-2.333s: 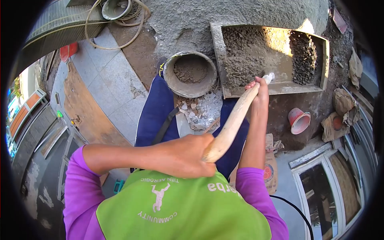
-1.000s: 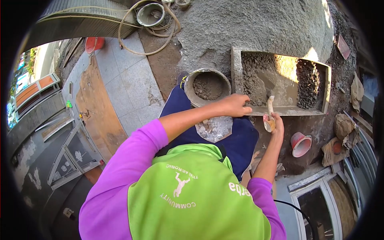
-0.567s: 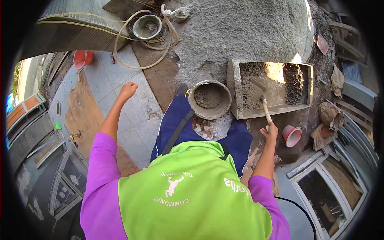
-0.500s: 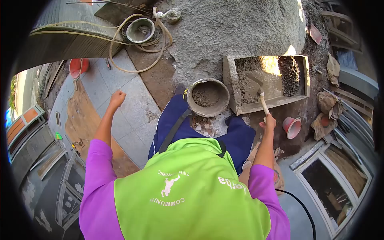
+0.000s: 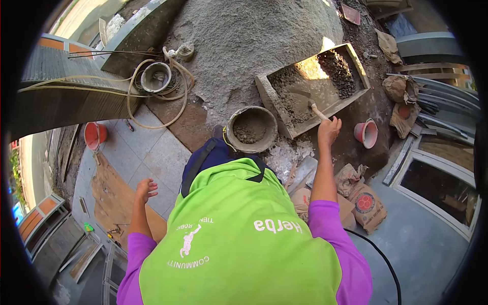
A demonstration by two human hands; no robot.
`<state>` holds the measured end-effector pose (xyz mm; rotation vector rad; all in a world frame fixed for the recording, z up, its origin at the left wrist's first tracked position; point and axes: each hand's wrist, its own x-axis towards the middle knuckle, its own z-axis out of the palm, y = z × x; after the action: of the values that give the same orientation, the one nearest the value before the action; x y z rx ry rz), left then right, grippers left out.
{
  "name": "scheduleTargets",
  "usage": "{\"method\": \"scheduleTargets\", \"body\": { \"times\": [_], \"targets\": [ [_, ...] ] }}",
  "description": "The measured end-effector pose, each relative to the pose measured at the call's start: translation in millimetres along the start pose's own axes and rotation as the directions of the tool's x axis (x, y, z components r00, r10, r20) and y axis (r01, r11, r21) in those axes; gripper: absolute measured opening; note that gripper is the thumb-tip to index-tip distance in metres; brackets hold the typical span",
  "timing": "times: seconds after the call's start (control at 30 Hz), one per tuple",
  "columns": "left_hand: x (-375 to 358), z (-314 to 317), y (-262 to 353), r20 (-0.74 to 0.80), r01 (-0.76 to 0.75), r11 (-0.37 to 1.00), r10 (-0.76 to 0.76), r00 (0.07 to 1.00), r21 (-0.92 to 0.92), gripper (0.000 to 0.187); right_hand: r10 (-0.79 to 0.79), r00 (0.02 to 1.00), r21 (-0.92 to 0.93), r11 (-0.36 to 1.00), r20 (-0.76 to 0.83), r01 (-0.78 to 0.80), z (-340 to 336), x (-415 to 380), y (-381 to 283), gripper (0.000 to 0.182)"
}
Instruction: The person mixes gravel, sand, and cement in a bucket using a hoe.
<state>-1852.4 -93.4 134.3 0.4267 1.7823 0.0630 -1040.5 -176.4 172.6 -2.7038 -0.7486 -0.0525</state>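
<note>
My right hand (image 5: 329,130) is at the handle end of a hoe (image 5: 317,110), whose blade rests in the wet mix inside a wooden trough (image 5: 362,95). The fingers look wrapped round the wooden handle. Dark gravel (image 5: 337,76) lies toward the trough's far right. A round bucket (image 5: 271,136) with some grey mix in it stands left of the trough, in front of my body. My left hand (image 5: 146,189) hangs over the tiled floor at the left, fingers apart, holding nothing.
A large sand heap (image 5: 244,46) rises ahead. A second bucket (image 5: 145,79) stands within a coiled hose (image 5: 191,84). Red buckets are at the left (image 5: 95,135) and right (image 5: 366,133). Paper sacks (image 5: 367,206) lie near my right arm. A window frame (image 5: 401,178) lies farther right.
The view has shifted and turned, and my body leans differently. My left hand has gone from a fist to fingers apart and is lower. My right hand still holds the hoe.
</note>
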Motion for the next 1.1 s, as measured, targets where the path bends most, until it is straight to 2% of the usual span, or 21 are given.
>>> {"method": "scheduleTargets", "body": {
  "times": [0.07, 0.13, 0.2, 0.23, 0.27, 0.33, 0.47, 0.6, 0.67, 0.83, 0.9, 0.93, 1.0, 1.1],
  "targets": [
    [-8.7, 8.5, -18.5, 0.017, -0.013, 0.999, 0.014, 1.0, -0.029, 0.038, -0.14, 0.988, 0.125, 0.984, 0.069, 0.131, 15.6, -28.9, 5.8, 0.049],
    [-22.7, 19.6, -32.0, 0.036, -0.012, 0.999, 0.013, 0.999, -0.038, 0.039, -0.15, 0.963, 0.227, 0.969, 0.224, 0.098, 41.1, -67.8, 19.1, 0.041],
    [-39.4, 30.4, -39.8, 0.064, -0.001, 0.999, -0.001, 0.998, 0.033, 0.039, -0.045, 0.874, 0.277, 0.955, 0.484, -0.105, 74.2, -108.5, 40.8, 0.029],
    [-46.4, 33.7, -42.8, 0.071, -0.003, 0.997, -0.002, 0.997, 0.076, 0.04, 0.05, 0.758, 0.249, 0.929, 0.65, -0.274, 92.2, -131.6, 55.3, 0.026],
    [-53.4, 34.8, -44.4, 0.073, -0.014, 0.994, 0.006, 0.997, 0.104, 0.04, 0.124, 0.601, 0.189, 0.883, 0.79, -0.43, 102.2, -155.1, 67.3, 0.023],
    [-65.5, 37.7, -44.4, 0.085, -0.038, 0.989, 0.026, 0.996, 0.146, 0.04, 0.146, 0.446, 0.126, 0.841, 0.883, -0.525, 94.7, -203.1, 79.4, 0.018],
    [-67.6, 36.6, -36.3, 0.095, -0.087, 0.985, 0.074, 0.993, 0.148, 0.037, 0.203, 0.263, 0.07, 0.653, 0.943, -0.754, 68.1, -263.2, 92.0, 0.016],
    [-58.9, 40.8, -1.1, 0.099, -0.139, 0.966, 0.12, 0.988, 0.217, 0.034, 0.169, 0.246, 0.123, 0.529, 0.954, -0.839, 70.0, -283.8, 117.2, 0.016],
    [-64.3, 49.7, 29.9, 0.114, -0.201, 0.94, 0.176, 0.978, 0.274, 0.035, 0.27, 0.285, 0.118, 0.503, 0.92, -0.856, 74.0, -284.4, 121.1, 0.018],
    [-59.5, 51.1, 95.5, 0.208, -0.411, 0.872, 0.364, 0.908, 0.265, 0.04, 0.311, 0.337, 0.186, 0.428, 0.889, -0.884, 81.7, -260.1, 117.9, 0.021],
    [-62.8, 46.4, 107.5, 0.228, -0.451, 0.859, 0.401, 0.887, 0.244, 0.042, 0.296, 0.38, 0.221, 0.454, 0.876, -0.863, 91.4, -253.0, 104.4, 0.02],
    [-68.1, 43.7, 110.5, 0.228, -0.457, 0.856, 0.408, 0.884, 0.242, 0.043, 0.302, 0.371, 0.216, 0.441, 0.878, -0.871, 92.9, -249.5, 91.5, 0.019],
    [-64.1, 32.0, 107.3, 0.243, -0.451, 0.856, 0.395, 0.886, 0.251, 0.044, 0.245, 0.397, 0.228, 0.516, 0.885, -0.826, 89.9, -243.1, 60.4, 0.019],
    [-45.4, 4.8, 83.9, 0.233, -0.353, 0.898, 0.297, 0.926, 0.261, 0.041, 0.225, 0.428, 0.229, 0.587, 0.875, -0.776, 87.7, -241.9, 12.3, 0.022]
  ]
}}
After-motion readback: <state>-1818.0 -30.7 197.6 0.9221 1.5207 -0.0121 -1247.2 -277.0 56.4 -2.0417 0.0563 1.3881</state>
